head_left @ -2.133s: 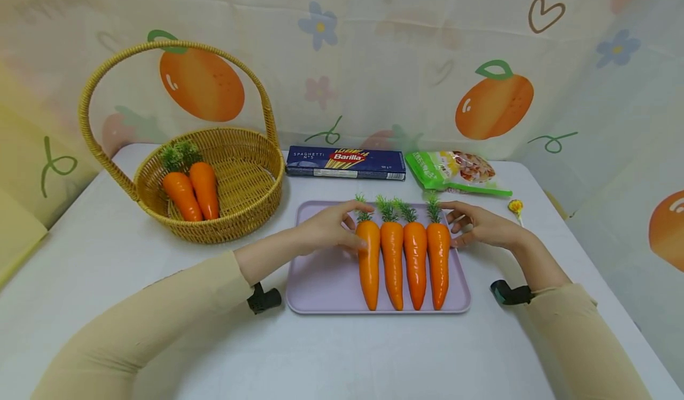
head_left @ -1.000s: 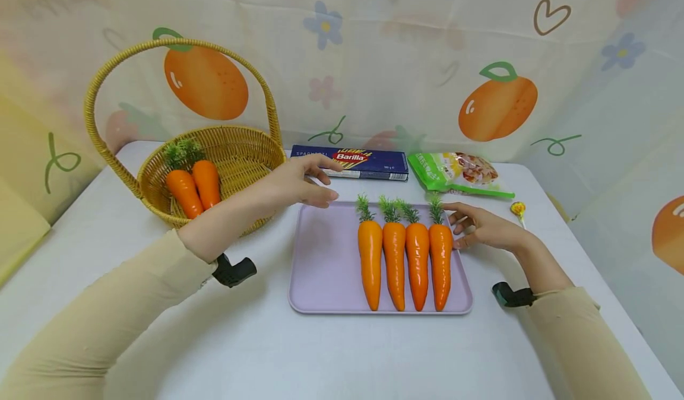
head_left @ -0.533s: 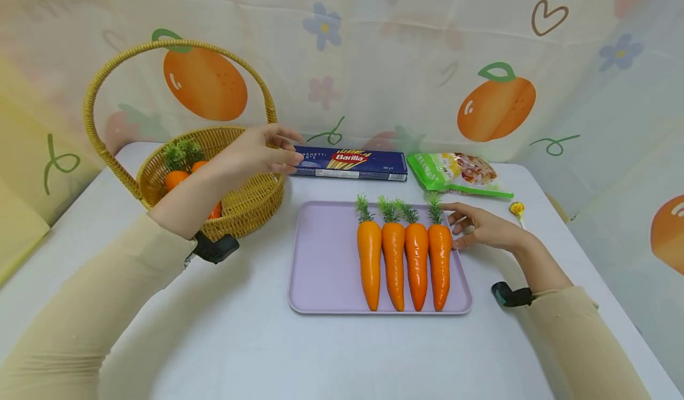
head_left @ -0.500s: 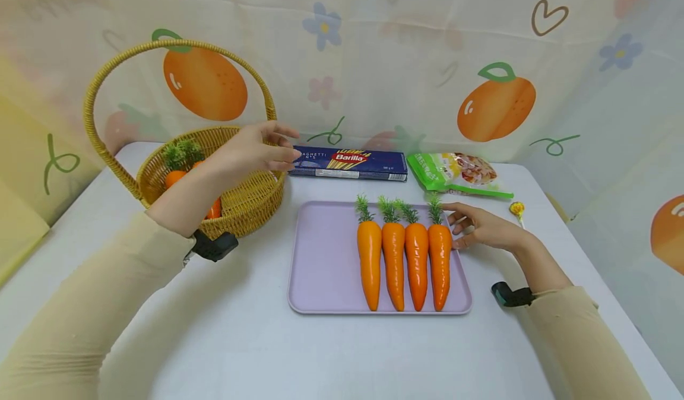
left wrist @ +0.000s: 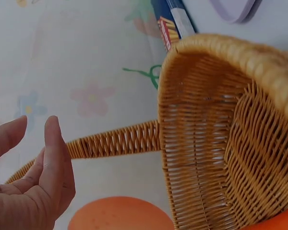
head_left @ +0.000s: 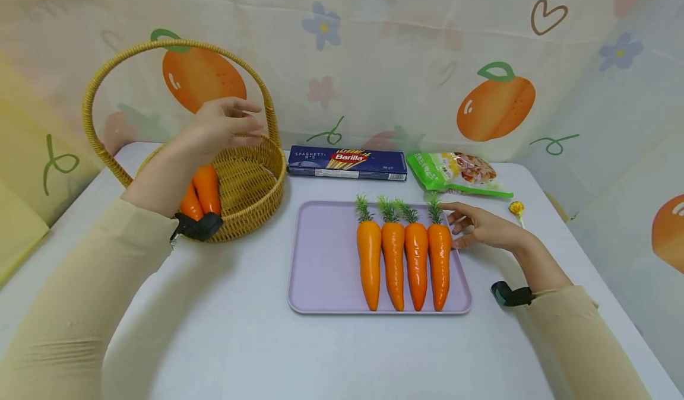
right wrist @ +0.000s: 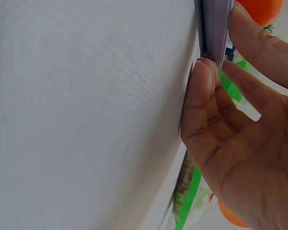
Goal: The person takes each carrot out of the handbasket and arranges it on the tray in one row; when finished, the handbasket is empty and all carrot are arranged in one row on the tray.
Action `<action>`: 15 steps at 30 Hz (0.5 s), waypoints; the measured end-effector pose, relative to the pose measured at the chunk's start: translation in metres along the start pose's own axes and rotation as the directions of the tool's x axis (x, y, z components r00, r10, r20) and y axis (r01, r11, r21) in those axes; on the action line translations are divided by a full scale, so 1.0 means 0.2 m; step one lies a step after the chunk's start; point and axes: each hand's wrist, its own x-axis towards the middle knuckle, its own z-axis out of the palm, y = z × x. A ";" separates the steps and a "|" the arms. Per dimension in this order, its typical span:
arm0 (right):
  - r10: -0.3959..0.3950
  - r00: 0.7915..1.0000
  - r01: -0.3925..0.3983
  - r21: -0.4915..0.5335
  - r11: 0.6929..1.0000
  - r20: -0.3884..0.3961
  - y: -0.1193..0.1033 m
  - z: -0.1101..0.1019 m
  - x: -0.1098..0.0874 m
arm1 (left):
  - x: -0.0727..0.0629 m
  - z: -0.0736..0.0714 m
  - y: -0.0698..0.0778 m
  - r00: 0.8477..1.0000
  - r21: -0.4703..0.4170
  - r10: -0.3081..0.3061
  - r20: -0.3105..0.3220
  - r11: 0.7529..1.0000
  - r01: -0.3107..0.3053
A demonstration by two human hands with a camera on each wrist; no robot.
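My left hand [head_left: 227, 126] is raised over the far side of the wicker basket [head_left: 256, 210], in front of its arched handle. Its fingers are loosely bent, with nothing between them and the thumb [left wrist: 7, 136]. Two orange carrots [head_left: 207, 186] lie in the basket, their tops hidden behind my forearm. My right hand [head_left: 481, 227] holds the right edge of the lilac tray [head_left: 323, 257]; in the right wrist view the thumb is at the rim and bent fingertips are low at its side. Several carrots [head_left: 393, 257] with green tops lie side by side on the tray.
Behind the tray lie a blue spaghetti box [head_left: 347, 164] and a green food bag [head_left: 456, 174]. A yellow lollipop [head_left: 516, 209] lies beyond my right hand. The basket's tall handle [head_left: 93, 103] arches up beside my left arm. A patterned cloth [head_left: 374, 62] hangs behind the table.
My left hand has left the leftmost carrot on the tray and moved left and up, past the spaghetti box, to above the basket. My right hand stays at the tray's edge.
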 end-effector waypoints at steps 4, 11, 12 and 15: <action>-0.003 1.000 0.003 -0.005 1.000 0.000 0.00 0.00 0.00 | 0.02 -0.04 -0.02 1.000 -0.037 -0.008 -0.018 0.999 0.007; -0.001 1.000 0.001 -0.005 1.000 -0.001 0.00 0.00 0.00 | 0.07 -0.11 -0.05 0.997 -0.081 -0.068 -0.041 0.995 0.064; 0.000 1.000 0.000 -0.005 1.000 -0.002 0.00 0.00 0.00 | 0.07 -0.13 -0.06 0.996 -0.084 -0.075 -0.043 0.994 0.072; 0.001 1.000 -0.001 -0.013 1.000 -0.006 0.00 0.00 0.00 | 0.09 -0.16 -0.07 0.993 -0.121 -0.103 -0.055 0.988 0.096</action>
